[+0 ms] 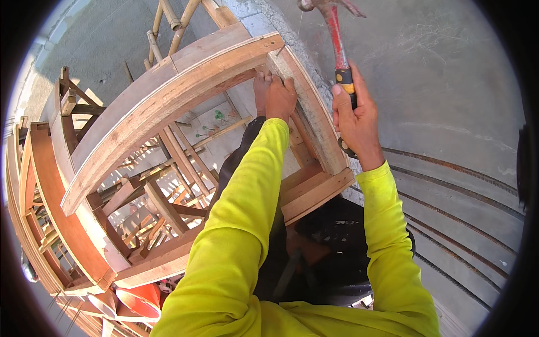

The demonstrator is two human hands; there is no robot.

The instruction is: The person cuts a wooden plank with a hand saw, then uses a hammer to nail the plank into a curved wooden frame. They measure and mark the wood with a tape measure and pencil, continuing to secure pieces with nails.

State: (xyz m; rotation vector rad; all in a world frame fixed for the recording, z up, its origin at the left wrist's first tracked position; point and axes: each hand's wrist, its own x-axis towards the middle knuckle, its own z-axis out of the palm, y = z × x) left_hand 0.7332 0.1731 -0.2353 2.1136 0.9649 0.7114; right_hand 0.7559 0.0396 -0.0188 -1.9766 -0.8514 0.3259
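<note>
R hand point(357, 121) gripped a claw hammer point(335, 39), fingers wrapped round its black-&-yellow handle, worn red shaft & metal head up near the view's top edge. L hand point(282, 96) was at the inner corner of a curved, grainy timber frame point(185, 96), fingers bent; couldn't tell what they pinched, if anything. Rough end board point(317, 109) had pale smears, w/ ribbed steel bars point(457, 171) off to R.

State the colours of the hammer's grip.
Black and yellow; the head view shows the grip best, held in the right hand.
</note>
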